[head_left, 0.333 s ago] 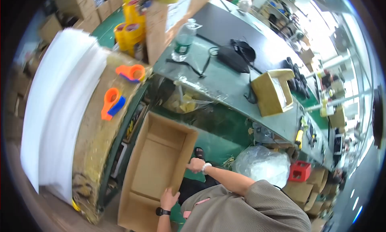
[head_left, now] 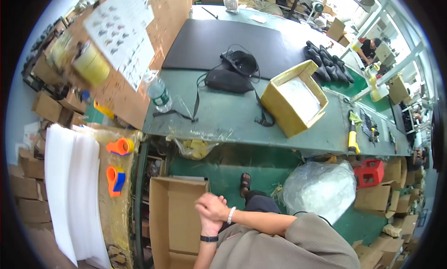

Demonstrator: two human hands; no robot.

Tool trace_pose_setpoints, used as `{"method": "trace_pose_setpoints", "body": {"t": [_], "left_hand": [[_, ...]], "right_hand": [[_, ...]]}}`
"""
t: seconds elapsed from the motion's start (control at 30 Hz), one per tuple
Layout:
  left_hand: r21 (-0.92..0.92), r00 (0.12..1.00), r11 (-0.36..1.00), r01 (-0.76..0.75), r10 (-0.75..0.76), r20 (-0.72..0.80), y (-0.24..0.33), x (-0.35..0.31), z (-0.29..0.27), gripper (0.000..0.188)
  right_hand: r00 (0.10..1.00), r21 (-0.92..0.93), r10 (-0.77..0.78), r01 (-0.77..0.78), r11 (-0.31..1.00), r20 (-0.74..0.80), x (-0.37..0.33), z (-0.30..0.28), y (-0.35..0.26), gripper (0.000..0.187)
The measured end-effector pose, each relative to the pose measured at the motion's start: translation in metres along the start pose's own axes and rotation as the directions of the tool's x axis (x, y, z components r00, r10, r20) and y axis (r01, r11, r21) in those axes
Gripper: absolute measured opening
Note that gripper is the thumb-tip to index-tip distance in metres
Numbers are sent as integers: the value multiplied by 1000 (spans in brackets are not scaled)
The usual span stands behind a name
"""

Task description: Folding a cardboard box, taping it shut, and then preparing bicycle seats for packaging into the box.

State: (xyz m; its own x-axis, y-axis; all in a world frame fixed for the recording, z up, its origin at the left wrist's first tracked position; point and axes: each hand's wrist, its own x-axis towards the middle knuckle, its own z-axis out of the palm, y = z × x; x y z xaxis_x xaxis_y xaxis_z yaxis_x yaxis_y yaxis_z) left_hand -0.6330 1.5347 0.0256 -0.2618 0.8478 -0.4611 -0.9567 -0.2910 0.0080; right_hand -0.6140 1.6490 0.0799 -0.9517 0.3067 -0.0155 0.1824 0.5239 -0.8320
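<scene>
My left hand (head_left: pixel 211 226), with a black watch on its wrist, comes up from the lower edge beside an open cardboard box (head_left: pixel 183 222). Across it lies my right hand (head_left: pixel 214 207), a white beaded bracelet at its wrist, its fingers closed over the left one. Most of the left fingers are hidden under it. Both hands are in front of the box's right side, and no object shows in them. The inside of the box appears bare brown card.
A green workbench (head_left: pixel 186 85) bears a water bottle (head_left: pixel 159 93), a black pouch (head_left: pixel 229 81) and a yellowish open box (head_left: pixel 285 106). Orange tape dispensers (head_left: pixel 115 181) and white foam sheets (head_left: pixel 70 190) lie left. Below stand a large plastic bag (head_left: pixel 321 187) and red container (head_left: pixel 370 172).
Both hands have left the box rim and come together, the right closing over the left. The view has turned, so the bench now lies more level across it.
</scene>
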Motion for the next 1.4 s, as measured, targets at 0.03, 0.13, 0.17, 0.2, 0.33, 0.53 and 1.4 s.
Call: {"method": "trace_pose_setpoints", "body": {"t": [0.03,0.13,0.17,0.2,0.33,0.53,1.4], "left_hand": [[168,978,986,-22,56,-199,-9,11,35,59],[728,955,686,4,214,-207,-35,38,126,42],[912,943,403,-77,326,-65,-35,52,121,43],[996,903,-22,-90,421,90,-34,69,124,47],[820,847,-572,-3,434,306,-15,164,135,63],[665,766,-703,250,564,308,96,334,163,76],[877,810,365,313,379,-447,98,585,190,69]], "right_hand": [[997,-113,6,-15,994,-77,2,-36,19,31],[860,-108,461,-491,864,-220,-26,-95,144,34],[812,-275,578,-575,771,-78,-34,-120,167,38],[802,-286,592,-586,758,-74,-42,-143,186,38],[650,167,698,-685,709,-299,-64,-204,212,44],[642,205,646,-626,753,-413,-37,-232,228,66],[702,-167,556,-675,719,-446,314,-327,317,51]]}}
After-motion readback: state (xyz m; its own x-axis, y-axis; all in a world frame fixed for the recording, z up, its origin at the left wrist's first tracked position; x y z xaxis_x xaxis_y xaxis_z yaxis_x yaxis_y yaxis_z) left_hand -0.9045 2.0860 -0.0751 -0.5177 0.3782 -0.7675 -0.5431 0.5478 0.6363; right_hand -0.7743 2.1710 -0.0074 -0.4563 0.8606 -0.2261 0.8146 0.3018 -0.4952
